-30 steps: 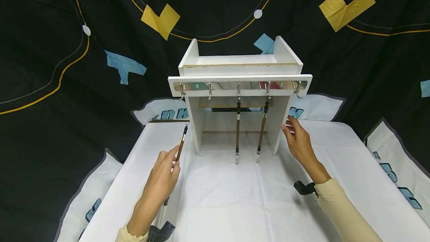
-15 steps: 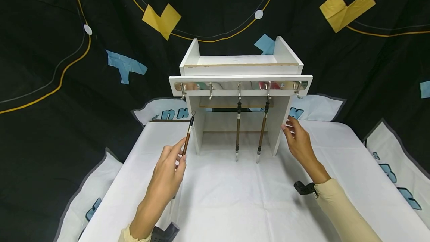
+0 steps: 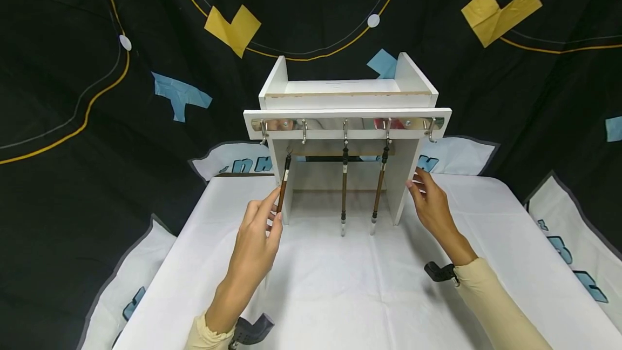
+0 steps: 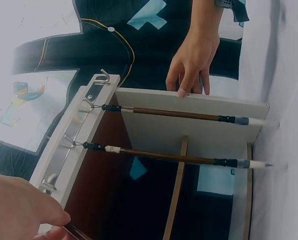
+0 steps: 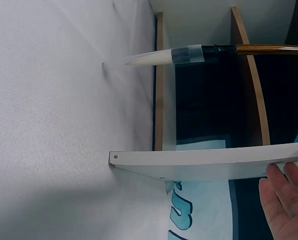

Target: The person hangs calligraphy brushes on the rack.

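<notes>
My left hand [image 3: 255, 242] pinches the brown handle of a calligraphy brush [image 3: 284, 177], held upright with its wire loop at the top. That loop is just below the hook rail [image 3: 324, 124], near the left end of the white shelf. Two other calligraphy brushes hang from hooks, one from the middle hook [image 4: 163, 156] and one to its right [image 4: 173, 114], with pale bristles pointing down. The held brush's lower end is hidden behind the hand. My right hand [image 3: 434, 212] rests its fingertips against the shelf's right side panel [image 5: 208, 159].
The white shelf [image 3: 347, 102] stands on a white-covered table [image 3: 330, 296]. Several metal hooks line its rail; the leftmost hook [image 3: 264, 131], its neighbour and the rightmost hook [image 3: 431, 129] carry nothing. A black cloth [image 3: 311, 4] hangs behind.
My left hand has moved right and upward with the brush, from left of the shelf to its left side panel, below the rail. The right hand has stayed in place.
</notes>
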A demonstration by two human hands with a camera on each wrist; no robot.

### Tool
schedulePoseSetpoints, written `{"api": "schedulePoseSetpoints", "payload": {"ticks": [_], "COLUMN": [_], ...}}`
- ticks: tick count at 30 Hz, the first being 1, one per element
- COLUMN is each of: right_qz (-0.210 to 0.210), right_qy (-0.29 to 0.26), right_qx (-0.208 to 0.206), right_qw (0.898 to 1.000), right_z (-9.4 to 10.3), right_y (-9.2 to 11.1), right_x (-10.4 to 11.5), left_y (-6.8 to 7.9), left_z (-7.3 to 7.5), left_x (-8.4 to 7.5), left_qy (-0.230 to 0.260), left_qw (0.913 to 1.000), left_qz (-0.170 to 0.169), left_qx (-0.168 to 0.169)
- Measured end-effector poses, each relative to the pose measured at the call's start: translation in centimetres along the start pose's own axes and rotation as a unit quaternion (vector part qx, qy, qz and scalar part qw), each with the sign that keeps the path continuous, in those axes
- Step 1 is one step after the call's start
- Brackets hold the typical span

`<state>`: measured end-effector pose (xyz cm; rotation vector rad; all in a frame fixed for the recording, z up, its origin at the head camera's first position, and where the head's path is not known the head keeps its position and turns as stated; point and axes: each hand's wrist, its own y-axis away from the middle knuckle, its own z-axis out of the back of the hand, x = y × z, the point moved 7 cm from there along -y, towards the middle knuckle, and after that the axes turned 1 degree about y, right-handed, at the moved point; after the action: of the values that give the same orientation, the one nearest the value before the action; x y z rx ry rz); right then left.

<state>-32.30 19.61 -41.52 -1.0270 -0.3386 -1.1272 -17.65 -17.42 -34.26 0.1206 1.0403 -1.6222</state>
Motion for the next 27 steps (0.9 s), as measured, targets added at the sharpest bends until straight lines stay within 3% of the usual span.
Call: {"api": "schedulePoseSetpoints", "payload": {"ticks": [14, 27], "right_qz": [-0.002, 0.003], "right_qy": [0.001, -0.002], "right_qx": [0.0, 0.0], "right_qw": [1.0, 1.0], "right_z": [-0.1, -0.1], "right_y": [-0.1, -0.1], "right_x": [-0.2, -0.3], "left_y": [-1.5, -1.7], "left_z": [-1.3, -2.1], "left_x": [-0.9, -0.8], "left_qy": [0.002, -0.005], "left_qw": [0.9999, 0.9999], "left_qz": [-0.007, -0.007], "left_qx": [-0.013, -0.014]}}
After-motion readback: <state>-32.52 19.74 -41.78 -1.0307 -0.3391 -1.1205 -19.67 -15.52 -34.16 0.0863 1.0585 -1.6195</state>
